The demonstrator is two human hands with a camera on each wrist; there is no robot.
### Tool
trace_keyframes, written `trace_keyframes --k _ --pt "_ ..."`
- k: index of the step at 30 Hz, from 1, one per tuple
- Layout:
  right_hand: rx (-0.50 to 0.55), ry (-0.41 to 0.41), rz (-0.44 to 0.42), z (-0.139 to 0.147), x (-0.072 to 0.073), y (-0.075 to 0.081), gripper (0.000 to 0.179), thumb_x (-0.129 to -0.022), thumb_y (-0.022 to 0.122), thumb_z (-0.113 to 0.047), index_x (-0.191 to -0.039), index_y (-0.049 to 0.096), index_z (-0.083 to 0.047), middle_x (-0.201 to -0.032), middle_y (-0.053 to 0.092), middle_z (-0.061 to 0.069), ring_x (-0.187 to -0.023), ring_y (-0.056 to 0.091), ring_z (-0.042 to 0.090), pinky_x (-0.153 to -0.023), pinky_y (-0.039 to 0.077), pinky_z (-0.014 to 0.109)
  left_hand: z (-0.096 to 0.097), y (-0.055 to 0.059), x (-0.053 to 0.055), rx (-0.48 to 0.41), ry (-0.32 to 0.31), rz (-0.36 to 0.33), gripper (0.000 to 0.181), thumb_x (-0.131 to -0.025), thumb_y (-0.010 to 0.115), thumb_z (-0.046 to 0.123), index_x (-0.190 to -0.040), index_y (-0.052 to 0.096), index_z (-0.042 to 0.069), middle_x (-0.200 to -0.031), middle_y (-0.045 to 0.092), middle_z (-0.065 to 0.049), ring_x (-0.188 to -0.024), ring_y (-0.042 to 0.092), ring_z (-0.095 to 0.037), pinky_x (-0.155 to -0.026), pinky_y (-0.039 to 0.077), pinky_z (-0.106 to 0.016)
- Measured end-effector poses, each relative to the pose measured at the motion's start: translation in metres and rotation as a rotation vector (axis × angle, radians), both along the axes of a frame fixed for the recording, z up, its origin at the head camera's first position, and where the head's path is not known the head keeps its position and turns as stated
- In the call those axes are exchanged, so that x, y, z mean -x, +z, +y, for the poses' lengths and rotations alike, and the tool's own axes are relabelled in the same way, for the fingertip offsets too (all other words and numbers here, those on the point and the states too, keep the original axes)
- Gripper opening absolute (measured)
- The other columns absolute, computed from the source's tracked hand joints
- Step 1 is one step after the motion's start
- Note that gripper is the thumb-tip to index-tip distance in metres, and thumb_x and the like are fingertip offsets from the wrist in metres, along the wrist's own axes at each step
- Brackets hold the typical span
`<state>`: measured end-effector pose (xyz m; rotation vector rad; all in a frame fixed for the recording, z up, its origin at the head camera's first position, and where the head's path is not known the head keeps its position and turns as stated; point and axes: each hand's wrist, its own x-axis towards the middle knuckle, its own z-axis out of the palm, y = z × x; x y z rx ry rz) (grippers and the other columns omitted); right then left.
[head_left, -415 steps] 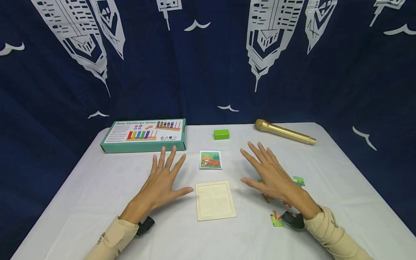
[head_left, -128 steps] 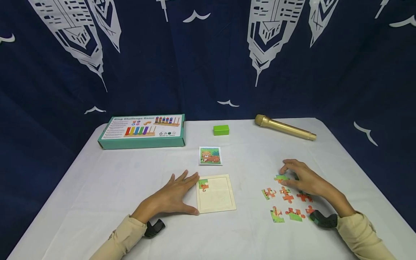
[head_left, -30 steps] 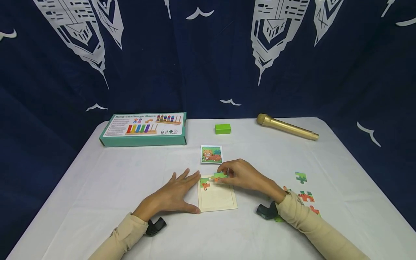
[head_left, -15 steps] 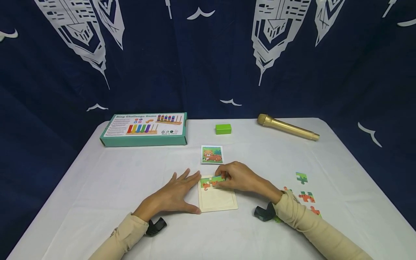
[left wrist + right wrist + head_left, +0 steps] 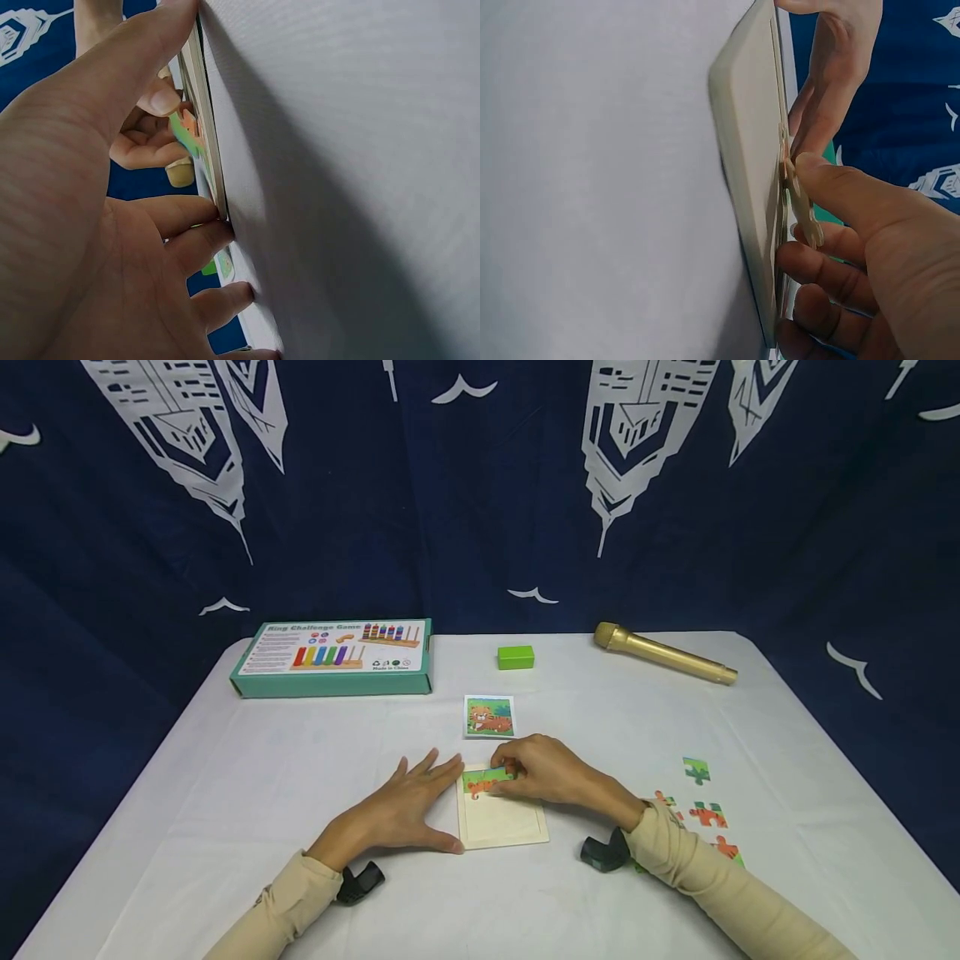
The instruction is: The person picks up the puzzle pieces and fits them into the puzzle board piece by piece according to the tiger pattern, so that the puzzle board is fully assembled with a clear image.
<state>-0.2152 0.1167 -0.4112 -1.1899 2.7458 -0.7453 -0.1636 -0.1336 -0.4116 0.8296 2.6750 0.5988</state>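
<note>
A pale wooden puzzle tray (image 5: 502,827) lies flat on the white table. In its far left corner sits a green and orange puzzle piece (image 5: 472,783). My left hand (image 5: 401,806) is spread beside the tray, thumb and index finger touching its left edge. Over the tray's far side, my right hand (image 5: 551,770) pinches a second puzzle piece (image 5: 498,774) between thumb and fingers, right against the first one. In the right wrist view this pinched piece (image 5: 804,206) tilts up from the tray. My fingers hide part of it in the head view.
Behind the tray lies a tiger picture card (image 5: 490,717). Several loose puzzle pieces (image 5: 696,770) lie to the right, some hidden under my right forearm. Farther back are a green block (image 5: 515,657), a gold microphone (image 5: 663,653) and a teal game box (image 5: 333,660).
My right hand has brought the pinched piece from the loose group to the tray, then lowered it and slid it left against the first piece. The left hand keeps its place.
</note>
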Motion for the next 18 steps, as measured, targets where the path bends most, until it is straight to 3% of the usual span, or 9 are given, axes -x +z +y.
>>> trace_keyframes --k 18 --pt "-0.028 0.006 0.03 0.0001 -0.0002 -0.0016 0.028 -0.082 0.075 -0.034 -0.101 0.071 -0.013 -0.062 0.048 -0.014 -0.057 0.043 -0.001 -0.052 0.036 0.019 0.0008 0.0 0.0004 -0.003 0.001 0.0 0.109 -0.068 0.077 0.06 -0.15 0.03 0.008 -0.157 0.026 -0.002 -0.147 0.009 -0.033 -0.111 0.007 -0.066"
